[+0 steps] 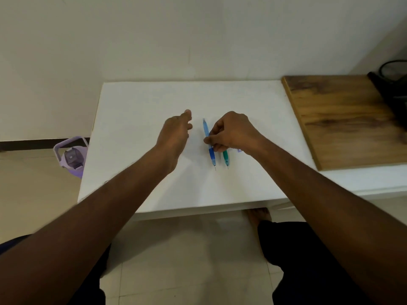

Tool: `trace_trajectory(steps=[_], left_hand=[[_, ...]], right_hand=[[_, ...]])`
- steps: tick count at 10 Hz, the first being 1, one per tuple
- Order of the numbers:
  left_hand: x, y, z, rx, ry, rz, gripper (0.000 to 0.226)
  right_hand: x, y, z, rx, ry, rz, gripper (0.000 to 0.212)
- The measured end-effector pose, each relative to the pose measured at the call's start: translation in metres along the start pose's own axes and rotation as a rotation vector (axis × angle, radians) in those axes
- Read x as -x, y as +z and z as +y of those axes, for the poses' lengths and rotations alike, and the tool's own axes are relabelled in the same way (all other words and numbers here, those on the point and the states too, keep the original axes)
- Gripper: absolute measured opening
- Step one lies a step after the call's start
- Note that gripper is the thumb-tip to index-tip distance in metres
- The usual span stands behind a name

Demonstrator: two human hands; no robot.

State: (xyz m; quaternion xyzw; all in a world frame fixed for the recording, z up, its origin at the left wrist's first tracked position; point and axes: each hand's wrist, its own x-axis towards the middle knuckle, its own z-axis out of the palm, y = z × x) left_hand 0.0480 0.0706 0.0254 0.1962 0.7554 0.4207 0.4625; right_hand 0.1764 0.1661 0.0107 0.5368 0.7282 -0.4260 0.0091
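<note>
A blue pen point(207, 137) lies on the white table point(141, 106), its tip pointing toward me. Right beside it lies a green pen point(225, 156), mostly hidden under my right hand point(231, 133). My right hand pinches the blue pen at its middle with curled fingers. My left hand point(176, 133) hovers over the table to the left of the pens, fingers loosely extended and holding nothing. A small pale purple piece point(239, 151) peeks out under my right wrist.
A wooden board point(343, 119) lies on the table's right side, with a dark object and cable point(394, 89) at its far end. A lilac water bottle point(71, 156) stands on the floor left of the table. A wall rises right behind the table.
</note>
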Motion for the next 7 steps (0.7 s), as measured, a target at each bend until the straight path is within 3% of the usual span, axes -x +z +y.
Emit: trace_trajectory(steps=[2,3,6,7], left_hand=[[-0.002,-0.014,-0.016,-0.499,0.412,0.064,0.042],[-0.003,-0.019,-0.02,-0.612,0.521,0.091,0.041],[-0.01,-0.033,-0.026,-0.676,0.55,0.074,0.039],[-0.01,-0.043,-0.03,-0.746,0.592,0.04,0.038]], right_hand=[[-0.014,0.014,-0.005,0.269,-0.014,0.08,0.034],[-0.02,0.02,-0.006,0.367,-0.018,0.127,0.037],[-0.025,0.018,-0.001,0.44,-0.025,0.137,0.054],[-0.017,0.004,-0.009,0.401,-0.094,0.221,0.045]])
